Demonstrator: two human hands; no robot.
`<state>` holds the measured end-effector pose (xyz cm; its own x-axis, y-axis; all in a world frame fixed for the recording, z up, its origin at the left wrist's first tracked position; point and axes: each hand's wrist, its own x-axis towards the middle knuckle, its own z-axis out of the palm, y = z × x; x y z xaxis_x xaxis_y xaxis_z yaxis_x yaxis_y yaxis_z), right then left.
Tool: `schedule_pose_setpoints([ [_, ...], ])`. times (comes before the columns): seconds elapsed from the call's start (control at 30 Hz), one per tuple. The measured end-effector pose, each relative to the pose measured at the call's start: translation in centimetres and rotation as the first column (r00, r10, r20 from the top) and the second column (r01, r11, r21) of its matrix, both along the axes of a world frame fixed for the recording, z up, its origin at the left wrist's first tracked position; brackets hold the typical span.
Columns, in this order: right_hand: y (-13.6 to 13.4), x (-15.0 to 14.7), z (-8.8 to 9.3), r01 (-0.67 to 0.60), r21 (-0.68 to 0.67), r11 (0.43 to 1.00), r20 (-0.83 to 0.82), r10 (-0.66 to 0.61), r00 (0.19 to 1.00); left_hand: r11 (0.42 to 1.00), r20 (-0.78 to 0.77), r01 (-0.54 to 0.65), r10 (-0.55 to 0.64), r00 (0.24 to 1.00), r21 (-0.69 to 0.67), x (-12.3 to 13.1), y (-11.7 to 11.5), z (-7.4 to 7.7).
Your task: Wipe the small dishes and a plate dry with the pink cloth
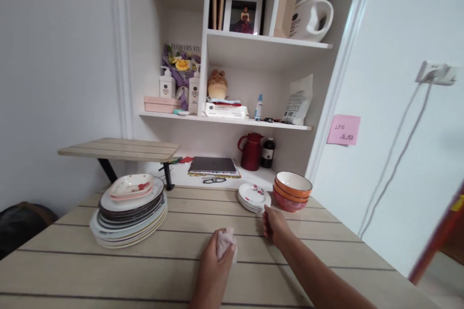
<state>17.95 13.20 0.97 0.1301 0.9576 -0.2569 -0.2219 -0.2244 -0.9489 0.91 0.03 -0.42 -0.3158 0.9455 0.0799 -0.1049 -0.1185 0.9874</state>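
Cloth (225, 243) sits bunched in my left hand (214, 258), its fingers folded snugly around it over the desk (195, 212). My right hand (274, 227) is at the near edge of the small flowered plates (253, 195), stacked just left of the nested bowls (292, 192); its fingers look curled, but from this angle I cannot tell whether they hold a plate. A taller plate stack (132, 207) stands well to the left.

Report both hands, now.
Left hand: closed, holding a crumpled, pale cloth or tissue.
Right hand: curled at the stacked small round white floral plates; grip cannot be told.
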Motion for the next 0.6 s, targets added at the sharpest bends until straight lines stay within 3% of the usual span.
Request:
schedule_pose_setpoints([
  [0.1, -1.5, -1.7, 0.5, -0.060, 0.108, 0.992, 0.155, 0.043, 0.987, 1.000, 0.076, -0.019, 0.021, 0.997, -0.022, 0.0, 0.1, 0.1],
  [0.2, -2.8, -4.9, 1.9, -0.227, 0.213, 0.950, 0.264, 0.167, 0.950, 0.995, 0.147, -0.102, 0.102, 0.984, -0.007, -0.4, 0.1, 0.4],
  [0.37, -5.3, -11.7, 5.7, -0.501, 0.368, 0.783, 0.453, 0.320, 0.832, 0.992, 0.219, -0.126, 0.125, 0.968, -0.011, -1.2, 0.8, 0.2],
  [0.4, -5.9, -13.1, 6.6, -0.544, 0.409, 0.733, 0.513, 0.308, 0.801, 0.991, 0.217, -0.132, 0.133, 0.967, -0.019, -1.2, 1.0, 0.0],
  [0.47, -7.1, -15.8, 8.4, -0.710, 0.512, 0.484, 0.778, 0.089, 0.621, 0.990, 0.223, -0.137, 0.143, 0.964, -0.038, -1.1, 1.6, -0.6],
  [0.5, -7.7, -17.2, 9.2, -0.784, 0.495, 0.375, 0.850, -0.023, 0.526, 0.990, 0.226, -0.135, 0.142, 0.964, -0.045, -1.1, 1.8, -0.8],
  [0.6, -8.8, -21.2, 11.2, -0.912, 0.368, 0.183, 0.898, -0.325, 0.297, 0.994, 0.207, -0.106, 0.107, 0.972, -0.015, -1.0, 2.0, -1.1],
])
